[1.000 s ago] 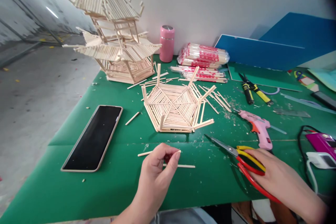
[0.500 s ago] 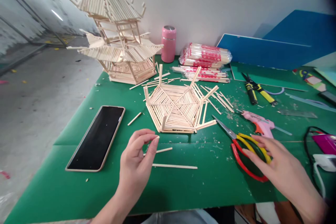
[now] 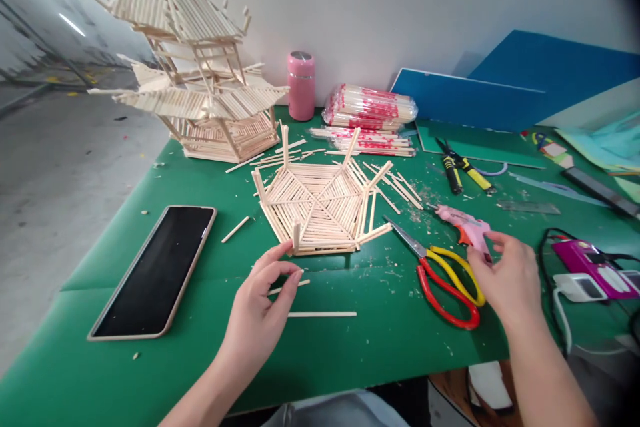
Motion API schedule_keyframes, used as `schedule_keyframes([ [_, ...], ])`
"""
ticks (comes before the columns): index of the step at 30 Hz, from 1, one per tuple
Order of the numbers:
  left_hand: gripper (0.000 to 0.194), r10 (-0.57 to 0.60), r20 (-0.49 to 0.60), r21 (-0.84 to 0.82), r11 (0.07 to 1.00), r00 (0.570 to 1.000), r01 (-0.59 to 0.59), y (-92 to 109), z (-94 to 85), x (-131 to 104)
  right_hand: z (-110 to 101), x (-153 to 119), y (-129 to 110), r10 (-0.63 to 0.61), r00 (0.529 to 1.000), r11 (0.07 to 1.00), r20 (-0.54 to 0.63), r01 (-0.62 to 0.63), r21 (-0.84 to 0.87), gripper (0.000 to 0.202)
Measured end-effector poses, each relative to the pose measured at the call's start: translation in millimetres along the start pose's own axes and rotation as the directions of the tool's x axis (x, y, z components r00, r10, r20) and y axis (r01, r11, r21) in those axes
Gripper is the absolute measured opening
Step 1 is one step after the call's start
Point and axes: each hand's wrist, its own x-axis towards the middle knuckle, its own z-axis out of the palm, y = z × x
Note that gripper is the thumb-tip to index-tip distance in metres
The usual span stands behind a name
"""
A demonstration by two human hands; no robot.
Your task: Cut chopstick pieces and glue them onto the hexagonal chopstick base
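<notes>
My left hand [image 3: 265,303] is closed in a pinch in front of a hexagonal stick frame [image 3: 325,203]; the pale tip of a small stick piece [image 3: 301,271] shows between thumb and forefinger, the rest hidden. Two loose sticks lie just beyond and beside that hand, the longer stick [image 3: 325,314] nearer me. At the right, the thumb and fingers of my right hand [image 3: 507,280] are around the handle of a pink glue gun [image 3: 463,223], which lies on the table. Red-and-yellow-handled scissors [image 3: 425,252] lie just left of this hand, blades partly apart.
A phone [image 3: 155,270] lies at the left. Behind stand a stick pagoda [image 3: 200,103] and a pink flask [image 3: 301,87], with bagged sticks [image 3: 370,107] beside it. Yellow-black pliers [image 3: 463,167] and a magenta device with cables [image 3: 595,267] are at the right of the green table [image 3: 390,360].
My right hand has left the scissors' handles and moved up to the glue gun's handle. My left hand keeps its pinch near the frame. The whole view has shifted to the right.
</notes>
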Motion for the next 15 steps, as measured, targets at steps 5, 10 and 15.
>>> schedule_keyframes([
  [5, 0.014, 0.085, -0.005, 0.063, 0.994, 0.996, -0.084, 6, 8.5, -7, 8, 9, 12, 0.096, 0.986, 0.994, 0.140, -0.101, 0.033, 0.050],
  [10, 0.014, 0.093, -0.001, 0.052, 0.994, 0.996, -0.093, 10, 13.5, -13, 4, 23, 15, 0.173, 0.954, 0.973, 0.246, -0.204, 0.104, 0.046],
  [15, 0.012, 0.039, -0.040, 0.031, 0.999, 0.998, -0.038, 13, 6.1, -13, -9, 22, 17, 0.214, 0.912, 0.857, 0.349, -0.347, 0.382, 0.041],
])
